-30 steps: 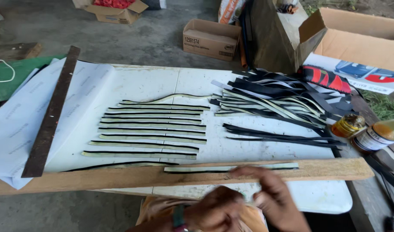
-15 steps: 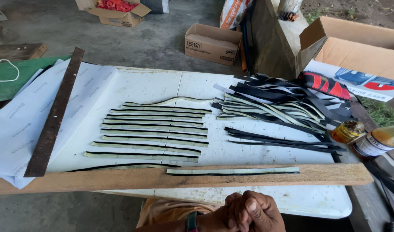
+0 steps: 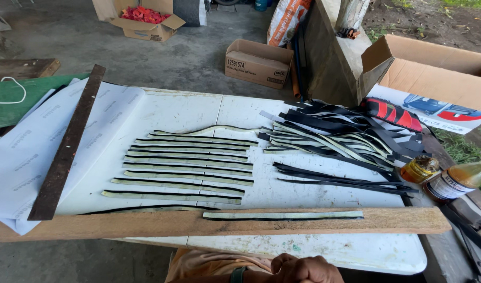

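Note:
My left hand [image 3: 305,269], with a dark band on its wrist, sits at the bottom edge below the white table [image 3: 324,252]; its fingers are curled and hold nothing. I cannot make out my right hand apart from it. Just beyond lies a long wooden plank [image 3: 120,224] across the table's near edge, with one pale, black-edged strip [image 3: 282,215] flat on top. Several similar strips [image 3: 188,165] lie in a neat row behind the plank. A loose pile of black and pale strips [image 3: 340,133] is at the right.
A rusty metal bar [image 3: 67,144] lies diagonally on white paper sheets [image 3: 20,152] at the left. A small jar [image 3: 418,169] and an amber bottle [image 3: 455,181] stand at the right edge. An open cardboard box [image 3: 434,68] sits behind; more boxes are on the floor.
Both hands drew back from the strip on the plank toward my body and sank to the bottom edge. The strip stays flat on the plank.

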